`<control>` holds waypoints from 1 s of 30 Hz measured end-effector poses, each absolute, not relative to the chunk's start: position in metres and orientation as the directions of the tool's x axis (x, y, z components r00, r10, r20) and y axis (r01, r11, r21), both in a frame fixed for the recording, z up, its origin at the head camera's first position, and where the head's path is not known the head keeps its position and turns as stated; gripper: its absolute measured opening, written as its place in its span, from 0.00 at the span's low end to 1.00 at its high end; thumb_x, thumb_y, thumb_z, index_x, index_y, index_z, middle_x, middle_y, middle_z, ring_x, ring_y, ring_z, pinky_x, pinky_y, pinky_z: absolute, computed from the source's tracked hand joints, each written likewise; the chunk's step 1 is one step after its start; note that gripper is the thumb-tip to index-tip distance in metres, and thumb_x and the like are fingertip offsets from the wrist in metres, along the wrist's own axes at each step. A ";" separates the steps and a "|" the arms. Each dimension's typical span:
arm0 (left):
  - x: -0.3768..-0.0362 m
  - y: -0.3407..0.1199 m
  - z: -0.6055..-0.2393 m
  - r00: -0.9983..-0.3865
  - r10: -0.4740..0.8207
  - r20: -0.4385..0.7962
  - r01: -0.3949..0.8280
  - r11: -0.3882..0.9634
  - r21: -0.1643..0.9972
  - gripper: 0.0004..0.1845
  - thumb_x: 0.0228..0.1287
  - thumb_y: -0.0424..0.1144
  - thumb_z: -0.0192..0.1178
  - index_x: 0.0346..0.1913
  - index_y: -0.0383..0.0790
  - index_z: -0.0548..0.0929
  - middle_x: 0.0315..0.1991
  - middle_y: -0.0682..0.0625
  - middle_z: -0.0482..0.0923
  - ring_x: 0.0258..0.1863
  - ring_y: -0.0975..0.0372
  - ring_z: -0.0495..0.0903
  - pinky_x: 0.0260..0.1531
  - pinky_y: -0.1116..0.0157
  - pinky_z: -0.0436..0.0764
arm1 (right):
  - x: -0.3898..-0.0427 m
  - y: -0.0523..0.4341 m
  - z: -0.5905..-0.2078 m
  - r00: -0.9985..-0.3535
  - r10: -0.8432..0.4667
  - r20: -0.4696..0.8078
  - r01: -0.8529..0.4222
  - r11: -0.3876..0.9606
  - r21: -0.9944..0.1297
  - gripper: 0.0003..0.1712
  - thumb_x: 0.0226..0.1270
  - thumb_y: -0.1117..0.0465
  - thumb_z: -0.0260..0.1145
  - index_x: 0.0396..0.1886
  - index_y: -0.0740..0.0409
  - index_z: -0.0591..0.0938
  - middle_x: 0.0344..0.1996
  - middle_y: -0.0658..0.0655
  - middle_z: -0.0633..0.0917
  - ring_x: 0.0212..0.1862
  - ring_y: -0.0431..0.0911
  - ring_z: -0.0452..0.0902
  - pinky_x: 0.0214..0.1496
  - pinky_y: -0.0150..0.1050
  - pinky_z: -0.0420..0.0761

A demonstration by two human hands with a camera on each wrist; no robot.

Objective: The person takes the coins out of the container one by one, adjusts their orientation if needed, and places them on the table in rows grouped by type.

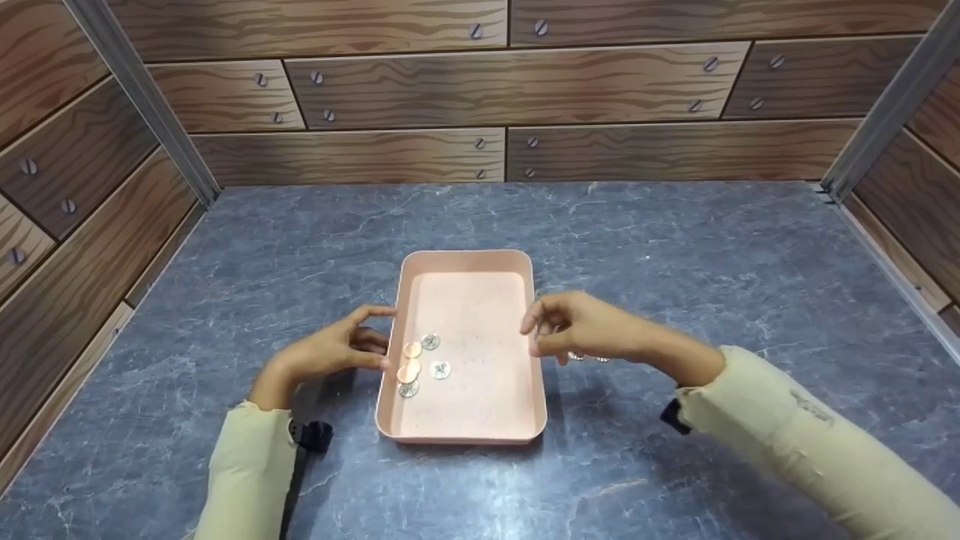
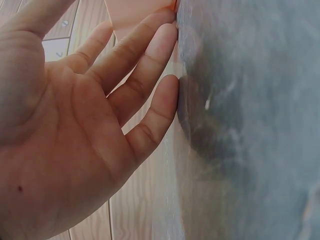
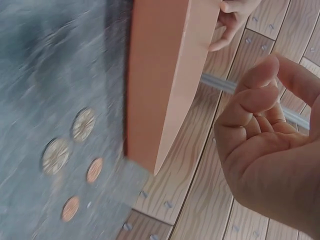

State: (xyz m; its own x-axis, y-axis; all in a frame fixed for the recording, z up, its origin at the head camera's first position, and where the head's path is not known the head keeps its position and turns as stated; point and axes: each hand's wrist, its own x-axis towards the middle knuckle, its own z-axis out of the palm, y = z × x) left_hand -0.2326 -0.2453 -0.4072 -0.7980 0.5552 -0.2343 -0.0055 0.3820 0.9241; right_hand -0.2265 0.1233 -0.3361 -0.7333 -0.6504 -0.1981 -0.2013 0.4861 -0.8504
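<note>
A shallow pink tray (image 1: 480,259) lies on the table. Several coins are inside it, near its left wall, among them a silver coin (image 1: 440,370) and a copper coin (image 1: 412,350). My left hand (image 1: 330,349) rests on the table with spread fingers, its thumb and a fingertip against the tray's left side. Over the right rim hovers my right hand (image 1: 581,326), fingers bent, with a gap between thumb and index finger and no coin visible there. Outside the tray, in the right wrist view, two silver coins (image 3: 83,124) and two copper coins (image 3: 94,170) lie beneath the right hand.
A dark marbled table (image 1: 300,232) surrounds the tray. Wood-patterned panels (image 1: 510,82) enclose it at the back and both sides, with metal corner posts (image 1: 142,97). A dark strap piece (image 1: 311,435) hangs at the left wrist.
</note>
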 end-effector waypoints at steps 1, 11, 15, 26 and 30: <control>-0.233 -0.245 -0.407 -0.798 0.555 -0.234 -0.005 0.382 0.924 0.43 0.61 0.39 0.67 0.73 0.39 0.52 0.60 0.29 0.72 0.62 0.43 0.73 0.58 0.57 0.77 | -0.227 0.119 -0.336 -0.730 -0.656 -0.192 -0.211 0.483 -0.850 0.15 0.60 0.64 0.66 0.46 0.65 0.78 0.26 0.49 0.80 0.22 0.38 0.73 0.22 0.28 0.69; -0.234 -0.245 -0.408 -0.799 0.555 -0.231 -0.002 0.383 0.924 0.43 0.60 0.39 0.67 0.73 0.39 0.53 0.60 0.29 0.73 0.62 0.43 0.73 0.59 0.56 0.77 | -0.228 0.091 -0.346 -0.692 -0.693 -0.203 -0.215 0.466 -0.858 0.15 0.60 0.64 0.67 0.46 0.64 0.79 0.26 0.49 0.81 0.22 0.39 0.76 0.25 0.30 0.71; -0.233 -0.246 -0.408 -0.800 0.552 -0.236 -0.005 0.387 0.922 0.43 0.60 0.40 0.67 0.73 0.40 0.53 0.60 0.29 0.73 0.62 0.43 0.73 0.60 0.56 0.76 | -0.231 0.083 -0.353 -0.692 -0.693 -0.201 -0.208 0.459 -0.864 0.16 0.60 0.65 0.67 0.47 0.66 0.79 0.25 0.49 0.80 0.21 0.39 0.76 0.24 0.29 0.70; -0.233 -0.246 -0.409 -0.801 0.553 -0.230 0.001 0.386 0.923 0.43 0.60 0.39 0.68 0.72 0.40 0.53 0.60 0.29 0.73 0.61 0.44 0.74 0.60 0.56 0.76 | -0.241 0.060 -0.370 -0.693 -0.695 -0.191 -0.227 0.462 -0.857 0.17 0.57 0.67 0.68 0.47 0.69 0.79 0.25 0.51 0.79 0.21 0.40 0.75 0.25 0.31 0.74; -0.233 -0.246 -0.409 -0.803 0.551 -0.228 0.002 0.386 0.923 0.43 0.59 0.39 0.68 0.72 0.40 0.53 0.59 0.29 0.73 0.60 0.44 0.75 0.59 0.57 0.77 | -0.243 0.050 -0.377 -0.695 -0.699 -0.170 -0.257 0.462 -0.849 0.16 0.56 0.68 0.68 0.44 0.68 0.80 0.25 0.52 0.79 0.25 0.37 0.73 0.29 0.29 0.75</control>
